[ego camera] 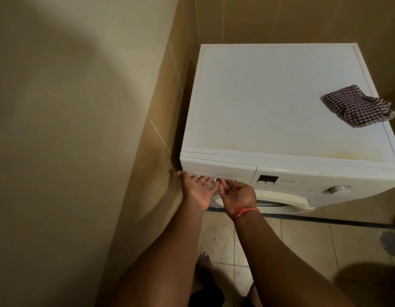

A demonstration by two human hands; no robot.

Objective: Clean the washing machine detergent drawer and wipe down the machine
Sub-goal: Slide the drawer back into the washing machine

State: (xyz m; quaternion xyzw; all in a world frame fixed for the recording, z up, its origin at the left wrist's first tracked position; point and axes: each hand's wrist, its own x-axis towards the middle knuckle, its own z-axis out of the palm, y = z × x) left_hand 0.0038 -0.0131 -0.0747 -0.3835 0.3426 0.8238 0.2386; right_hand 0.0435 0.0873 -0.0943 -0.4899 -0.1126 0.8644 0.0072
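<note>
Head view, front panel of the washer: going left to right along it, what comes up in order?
Left hand at the detergent drawer → right hand, also at the drawer handle → display panel → program dial. The checked cloth lies higher up, on the right of the machine's top.

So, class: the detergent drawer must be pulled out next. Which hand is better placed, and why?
Probably the left hand: palm up, its fingertips reach under the detergent drawer recess. The right hand sits lower, by the door.
</note>
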